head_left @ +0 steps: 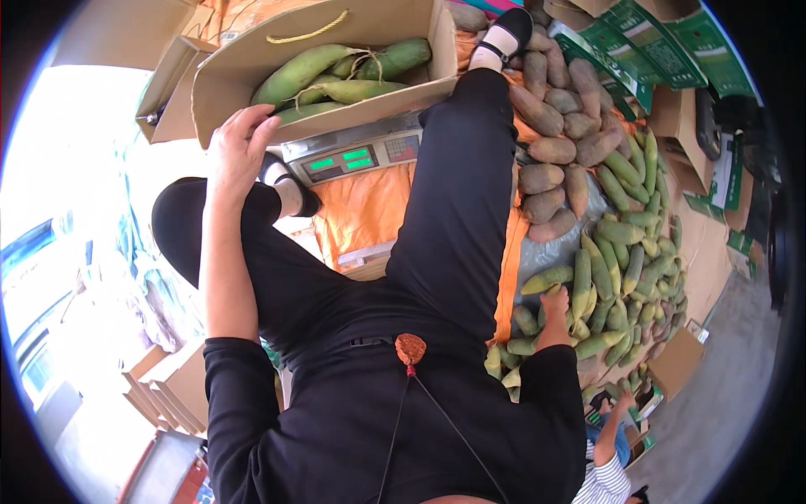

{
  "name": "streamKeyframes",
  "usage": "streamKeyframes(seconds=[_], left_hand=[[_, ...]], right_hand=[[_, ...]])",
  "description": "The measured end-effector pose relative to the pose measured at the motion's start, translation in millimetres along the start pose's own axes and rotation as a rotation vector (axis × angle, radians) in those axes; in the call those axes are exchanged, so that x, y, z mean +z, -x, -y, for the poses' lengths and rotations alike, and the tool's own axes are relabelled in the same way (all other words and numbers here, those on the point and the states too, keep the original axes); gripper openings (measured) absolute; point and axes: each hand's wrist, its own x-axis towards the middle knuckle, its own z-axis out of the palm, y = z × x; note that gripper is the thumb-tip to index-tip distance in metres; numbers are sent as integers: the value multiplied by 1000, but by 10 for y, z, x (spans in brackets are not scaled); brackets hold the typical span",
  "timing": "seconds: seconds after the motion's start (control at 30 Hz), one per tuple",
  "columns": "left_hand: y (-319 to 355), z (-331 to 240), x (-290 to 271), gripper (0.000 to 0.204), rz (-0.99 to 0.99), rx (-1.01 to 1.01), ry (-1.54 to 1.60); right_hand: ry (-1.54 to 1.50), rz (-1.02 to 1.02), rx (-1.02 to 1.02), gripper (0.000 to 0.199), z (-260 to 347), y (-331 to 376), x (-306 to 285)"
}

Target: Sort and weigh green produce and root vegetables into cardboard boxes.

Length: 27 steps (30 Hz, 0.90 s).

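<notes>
On a cardboard box (231, 71), the left hand (238, 144) rests half-curled, hold unclear; the right hand (554, 306) grips a smooth, tapered radish (546, 279).

Floor (726, 361) on the right: bare grey, looks like concrete. Orange sheeting (369, 206) covers ground mid-scene. Left side blown out white, strong light there. Bluish framed panes (32, 250) far left, possibly windows; glare hides detail. Walls unreadable.
</notes>
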Motion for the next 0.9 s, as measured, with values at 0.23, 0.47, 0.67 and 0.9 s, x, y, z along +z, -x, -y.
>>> streamKeyframes(seconds=[0.23,0.47,0.67,0.9], left_hand=[[-4,6,-13,26,51,1,-53],[-4,31,13,26,9,5,-45],[1,5,-9,26,3,10,-37],[20,25,-82,26,-4,3,-37]], right_hand=[[67,-22,1,60,212,127,-69],[104,-79,-84,38,388,451,16],[8,-121,-202,28,405,547,-89],[-165,-84,-460,28,772,623,27]])
